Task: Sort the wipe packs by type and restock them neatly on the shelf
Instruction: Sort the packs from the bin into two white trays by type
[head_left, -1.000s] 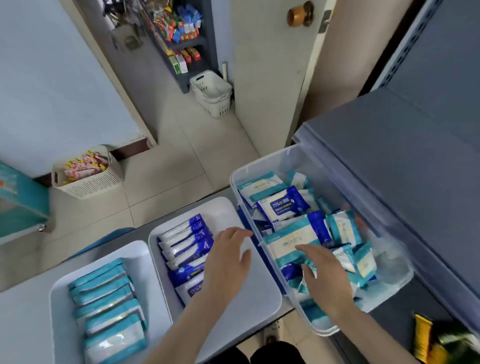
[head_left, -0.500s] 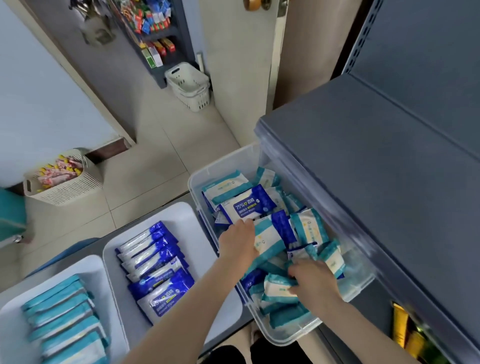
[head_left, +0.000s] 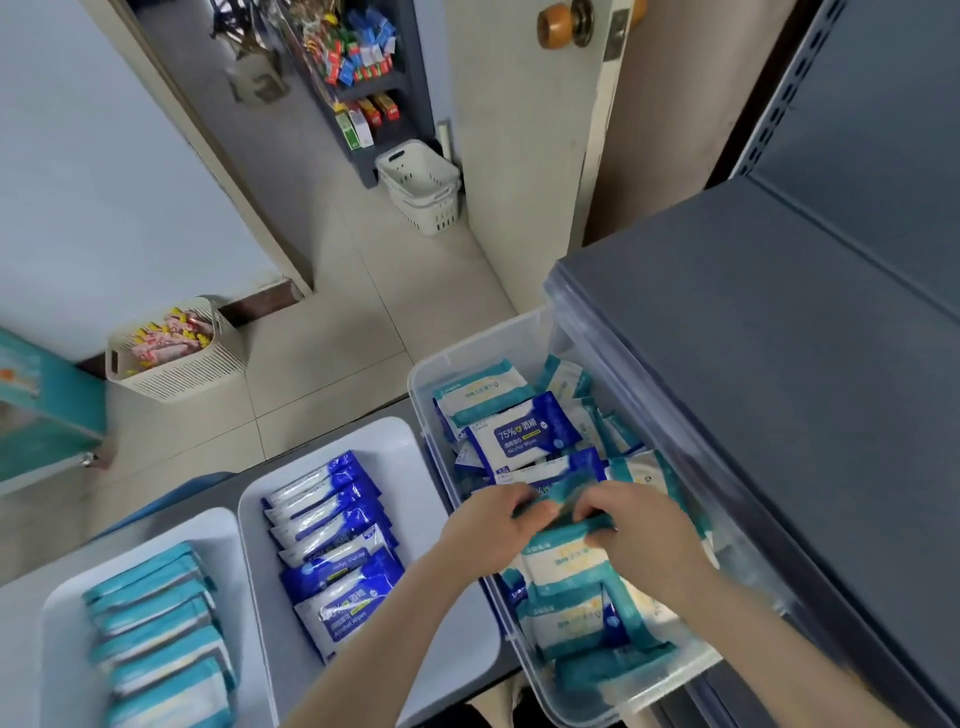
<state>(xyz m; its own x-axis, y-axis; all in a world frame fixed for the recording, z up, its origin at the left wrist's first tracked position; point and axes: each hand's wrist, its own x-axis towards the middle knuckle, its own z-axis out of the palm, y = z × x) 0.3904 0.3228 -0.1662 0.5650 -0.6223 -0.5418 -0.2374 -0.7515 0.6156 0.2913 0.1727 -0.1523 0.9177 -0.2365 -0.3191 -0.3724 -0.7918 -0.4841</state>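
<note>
Lying in the box (head_left: 470, 345), a teal pack (head_left: 566, 558) is held in the grip of left hand (head_left: 493, 525) and right hand (head_left: 641, 532); loose packs (head_left: 582, 623) could be dragged out if it is lifted fast.

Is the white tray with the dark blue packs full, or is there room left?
Room left. The dark blue packs lie in one row along the left of the white tray; its right side is bare.

Grey shelf (head_left: 21, 623): left tray (head_left: 60, 670), middle tray (head_left: 415, 493), clear bin (head_left: 493, 343).

Beige tiled floor (head_left: 332, 343), pale door (head_left: 519, 156), white basket (head_left: 423, 187).
</note>
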